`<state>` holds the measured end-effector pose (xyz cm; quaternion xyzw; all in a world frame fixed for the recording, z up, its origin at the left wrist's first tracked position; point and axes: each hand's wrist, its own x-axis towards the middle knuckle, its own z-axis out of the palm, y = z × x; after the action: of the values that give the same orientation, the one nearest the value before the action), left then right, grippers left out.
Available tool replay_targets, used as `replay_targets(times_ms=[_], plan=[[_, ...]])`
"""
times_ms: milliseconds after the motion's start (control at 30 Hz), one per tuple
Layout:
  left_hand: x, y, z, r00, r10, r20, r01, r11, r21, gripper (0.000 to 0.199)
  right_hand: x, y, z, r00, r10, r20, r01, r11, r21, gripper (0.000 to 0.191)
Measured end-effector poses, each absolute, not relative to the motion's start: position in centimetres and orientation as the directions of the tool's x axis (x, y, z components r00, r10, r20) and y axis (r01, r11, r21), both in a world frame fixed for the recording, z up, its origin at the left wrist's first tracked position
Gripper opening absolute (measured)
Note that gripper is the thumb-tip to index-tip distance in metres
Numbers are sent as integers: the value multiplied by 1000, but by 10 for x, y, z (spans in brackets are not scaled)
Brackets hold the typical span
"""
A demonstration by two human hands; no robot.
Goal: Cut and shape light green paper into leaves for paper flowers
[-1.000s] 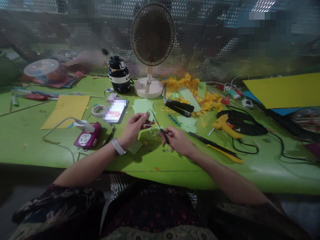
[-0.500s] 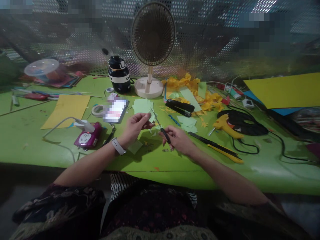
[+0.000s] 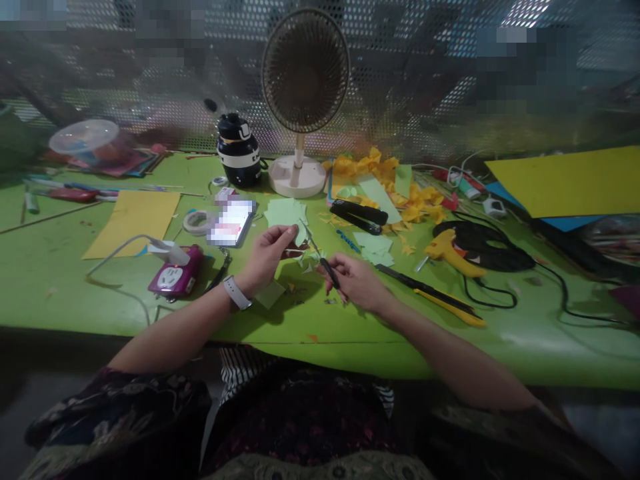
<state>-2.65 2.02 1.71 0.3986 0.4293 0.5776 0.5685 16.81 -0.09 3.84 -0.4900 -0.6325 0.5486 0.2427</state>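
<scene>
My left hand (image 3: 270, 257), with a pale watch strap at the wrist, pinches a small piece of light green paper (image 3: 301, 235) between thumb and fingers. In my right hand (image 3: 353, 280) is a pair of scissors (image 3: 329, 271) with black handles, its blades pointing up and left at the paper's edge. Whether the blades are fully closed is too small to tell. Under the hands lie small green and orange paper scraps (image 3: 296, 290). A pale green paper square (image 3: 271, 294) rests below my left hand, and a stack of green paper (image 3: 284, 212) lies just beyond it.
Around the hands are a phone (image 3: 231, 222), masking tape (image 3: 197, 223), a purple power adapter (image 3: 176, 272), a black stapler (image 3: 359, 216), a yellow-handled cutter (image 3: 450, 305) and a yellow glue gun (image 3: 453, 253). Behind stand a fan (image 3: 299, 175), a dark jug (image 3: 239, 157) and orange crepe paper (image 3: 367, 165).
The scissors and the green paper have shifted very slightly against each other. Both hands stay in nearly the same place, and the view moves a little.
</scene>
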Motion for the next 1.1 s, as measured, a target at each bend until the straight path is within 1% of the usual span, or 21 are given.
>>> replay_targets(times_ms=[200,467,667,900,1100], plan=[[-27,22,16,-19,1000,-1,-289,-4,957,36,167,0,39,-380,891,-249,348,-112,-931,37],[-28,22,13,-7,1000,15,-313,-17,950,30,169,1,34,-411,888,-205,301,-80,-950,36],[-28,25,11,-27,999,23,-346,-31,938,32,167,-1,39,-399,888,-228,320,-98,-942,35],[-27,24,14,-40,999,11,-354,-24,935,30,168,-2,39,-399,887,-232,334,-95,-938,32],[-27,23,15,-42,999,22,-339,-35,940,37,169,-3,38,-418,884,-210,311,-78,-947,34]])
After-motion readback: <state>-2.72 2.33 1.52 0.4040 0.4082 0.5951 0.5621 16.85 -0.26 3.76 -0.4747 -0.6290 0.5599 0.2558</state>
